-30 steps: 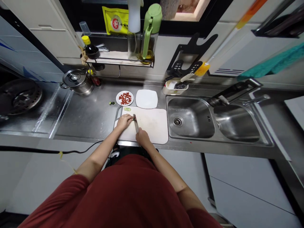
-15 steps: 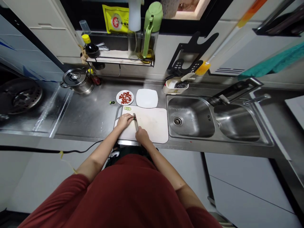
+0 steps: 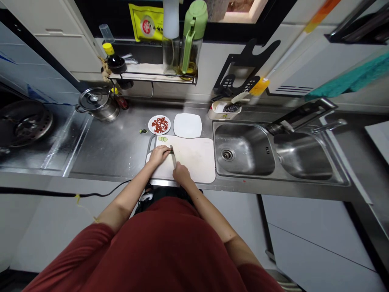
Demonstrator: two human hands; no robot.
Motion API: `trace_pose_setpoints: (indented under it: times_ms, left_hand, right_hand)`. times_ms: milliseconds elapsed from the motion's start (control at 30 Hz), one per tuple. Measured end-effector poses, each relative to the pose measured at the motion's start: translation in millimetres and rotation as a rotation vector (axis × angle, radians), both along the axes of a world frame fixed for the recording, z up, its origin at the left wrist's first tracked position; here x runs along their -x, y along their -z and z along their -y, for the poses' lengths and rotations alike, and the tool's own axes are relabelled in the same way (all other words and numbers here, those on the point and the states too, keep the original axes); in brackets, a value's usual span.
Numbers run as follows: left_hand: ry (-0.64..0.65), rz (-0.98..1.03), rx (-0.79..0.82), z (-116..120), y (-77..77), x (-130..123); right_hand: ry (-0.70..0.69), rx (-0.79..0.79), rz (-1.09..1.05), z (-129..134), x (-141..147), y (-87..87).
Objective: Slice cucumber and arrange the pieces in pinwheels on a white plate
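Note:
My right hand (image 3: 181, 174) is closed round the handle of a knife (image 3: 174, 156), whose blade points away from me over the white cutting board (image 3: 197, 160). Left of the blade, my left hand (image 3: 159, 155) is closed with its fingertips on a small dark green piece, probably cucumber, mostly hidden by the fingers. Pale green slices (image 3: 163, 138) lie at the board's upper left corner. Behind the board are a plate of chopped red pieces (image 3: 160, 125) and a white square plate (image 3: 187, 125). Two green end pieces (image 3: 143, 131) rest on the steel counter.
A lidded steel pot (image 3: 99, 104) stands at the back left, near a small red bottle (image 3: 122, 101). The double sink (image 3: 243, 150) is right of the board, with a caddy (image 3: 224, 111) behind it. Bottles stand on a wall rack (image 3: 152, 77).
The view has shifted very slightly. Both hands and the knife stay in nearly the same place on the board.

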State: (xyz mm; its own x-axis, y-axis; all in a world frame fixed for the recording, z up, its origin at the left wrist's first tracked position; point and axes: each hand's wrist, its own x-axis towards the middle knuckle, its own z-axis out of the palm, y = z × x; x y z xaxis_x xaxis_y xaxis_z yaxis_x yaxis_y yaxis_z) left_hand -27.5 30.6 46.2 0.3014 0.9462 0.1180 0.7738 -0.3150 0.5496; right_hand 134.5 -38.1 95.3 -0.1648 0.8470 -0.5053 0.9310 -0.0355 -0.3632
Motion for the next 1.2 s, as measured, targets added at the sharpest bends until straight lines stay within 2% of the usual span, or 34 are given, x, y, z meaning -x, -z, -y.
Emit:
trace_pose_setpoints:
  times_ms: [300, 500, 867, 1200]
  left_hand:
    - [-0.001, 0.027, -0.012, 0, 2.0, 0]
    - [-0.008, 0.015, -0.004, 0, 2.4, 0]
    - [-0.007, 0.016, -0.015, 1, 0.1, 0]
    - [0.005, 0.019, -0.009, 0, 0.7, 0]
  right_hand:
    - [0.026, 0.019, 0.002, -10, 7, 2.9]
    - [0.027, -0.023, -0.001, -15, 11, 5.7]
    - [0.013, 0.003, 0.023, 3, 4, 7.1]
    - [0.024, 0.028, 0.016, -3, 6, 8.9]
